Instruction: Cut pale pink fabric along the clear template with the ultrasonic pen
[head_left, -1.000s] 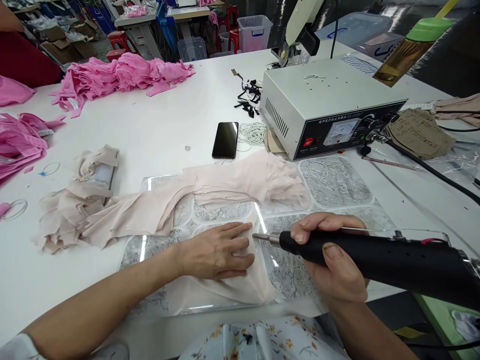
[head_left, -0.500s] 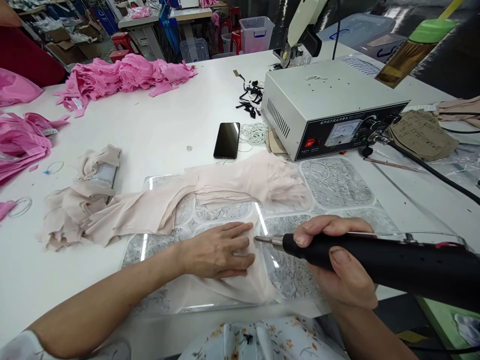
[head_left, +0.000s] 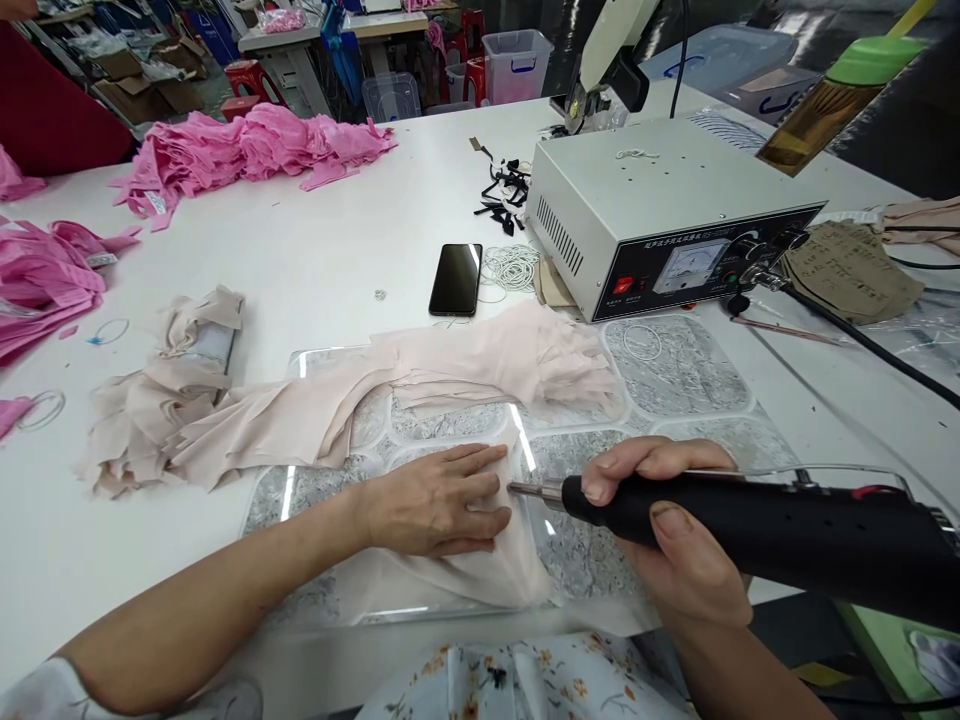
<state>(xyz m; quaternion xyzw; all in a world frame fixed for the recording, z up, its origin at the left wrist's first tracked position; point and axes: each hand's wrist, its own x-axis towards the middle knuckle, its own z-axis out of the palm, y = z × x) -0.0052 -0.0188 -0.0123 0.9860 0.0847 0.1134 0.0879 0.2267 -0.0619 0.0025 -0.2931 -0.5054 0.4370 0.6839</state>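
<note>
My left hand (head_left: 442,500) lies flat with fingers spread on a pale pink-beige fabric piece (head_left: 517,565), pressing it against the mat. In my right hand (head_left: 679,530) is a black ultrasonic hand tool (head_left: 757,520) with a slim metal tip. That tip points left and meets the fabric just beside my left fingertips; whether it presses in, I cannot tell. Under the fabric is a grey marble-patterned mat (head_left: 577,460) with a clear cover. Beyond my left hand, a stack of the same beige fabric pieces (head_left: 487,355) stretches across the mat.
A grey control box (head_left: 660,190) with dial and red switch stands at the back right. Beside it are a black phone (head_left: 455,280), coiled white cord (head_left: 510,270) and black scraps (head_left: 504,195). Pink garments (head_left: 247,155) lie at the back left, near a person in red (head_left: 60,100).
The tool's tip has dipped slightly and its rear end has lowered a little. My left hand stays in place. At the far left, a pink garment has shifted out towards the edge.
</note>
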